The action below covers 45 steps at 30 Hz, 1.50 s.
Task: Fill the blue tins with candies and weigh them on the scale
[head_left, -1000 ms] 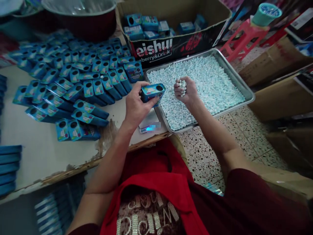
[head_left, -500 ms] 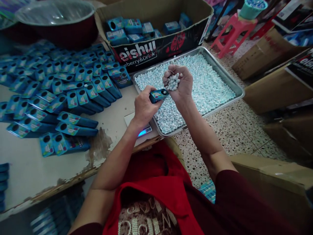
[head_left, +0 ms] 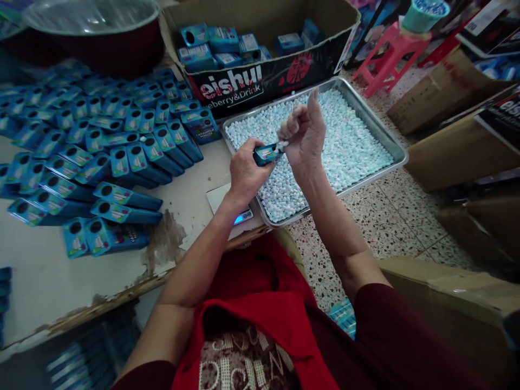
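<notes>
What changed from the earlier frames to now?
Left grip brought the blue box rightward over the tray to the right grip. White pieces, earlier heaped in that palm, are now mostly out of sight; a few show at the box's hole. Left grip still holds the box; tray, printed carton unmoved.

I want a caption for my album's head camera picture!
Pale pellets between the right hand and a blue box held in the left hand, above a metal tray of more.
</notes>
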Motion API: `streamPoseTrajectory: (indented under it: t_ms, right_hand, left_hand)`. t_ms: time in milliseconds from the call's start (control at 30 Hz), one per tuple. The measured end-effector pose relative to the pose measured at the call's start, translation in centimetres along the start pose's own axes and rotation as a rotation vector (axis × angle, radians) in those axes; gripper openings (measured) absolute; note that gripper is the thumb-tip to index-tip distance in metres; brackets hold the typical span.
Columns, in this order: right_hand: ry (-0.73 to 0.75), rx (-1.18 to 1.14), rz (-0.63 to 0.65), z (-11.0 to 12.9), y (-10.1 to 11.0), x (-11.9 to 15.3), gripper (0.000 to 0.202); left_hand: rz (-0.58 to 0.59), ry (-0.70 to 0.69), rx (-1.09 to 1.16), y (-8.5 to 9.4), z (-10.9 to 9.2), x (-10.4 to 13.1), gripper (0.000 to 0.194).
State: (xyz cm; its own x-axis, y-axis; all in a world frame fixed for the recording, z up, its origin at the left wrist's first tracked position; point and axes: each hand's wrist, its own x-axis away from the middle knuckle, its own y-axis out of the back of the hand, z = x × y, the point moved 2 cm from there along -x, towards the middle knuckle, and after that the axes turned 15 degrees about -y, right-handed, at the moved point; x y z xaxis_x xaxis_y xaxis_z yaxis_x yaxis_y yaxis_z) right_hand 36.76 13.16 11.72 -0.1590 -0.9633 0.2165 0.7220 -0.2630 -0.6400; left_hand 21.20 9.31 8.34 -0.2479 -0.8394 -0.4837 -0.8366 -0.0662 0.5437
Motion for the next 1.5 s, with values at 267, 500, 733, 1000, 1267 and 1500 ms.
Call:
streamPoseTrajectory:
  t_ms: [267, 500, 733, 1000, 1267, 1500]
  right_hand:
    - [-0.123, 0.316, -0.171, 0.8, 6.8, -3.2, 0.052]
    - [-0.055, 0.806, -0.124, -0.4, 7.7, 1.6, 0.025]
    - [0.090, 2.052, -0.025, 1.8, 7.9, 5.3, 0.048]
    - [0.085, 2.339, 0.205, -0.3, 10.8, 7.8, 0.082]
    - [0.165, 1.775, 0.041, -1.1, 7.8, -2.1, 0.029]
    - [-0.204, 0.867, -0.057, 0.5, 7.2, -3.8, 0.018]
  left_hand:
    - [-0.130, 0.052, 0.358, 1.7, 2.4, 2.6, 0.048]
    - [-0.148, 0.101, 0.366, 6.7, 4.1, 7.1, 0.052]
    - [-0.263, 0.194, 0.355, 9.5, 6.5, 11.9, 0.053]
    - [-0.271, 0.185, 0.456, 9.2, 7.3, 13.7, 0.072]
    - [-0.372, 0.352, 0.309, 14.4, 7.7, 18.5, 0.061]
    - [-0.423, 0.316, 0.275, 15.2, 7.3, 18.5, 0.056]
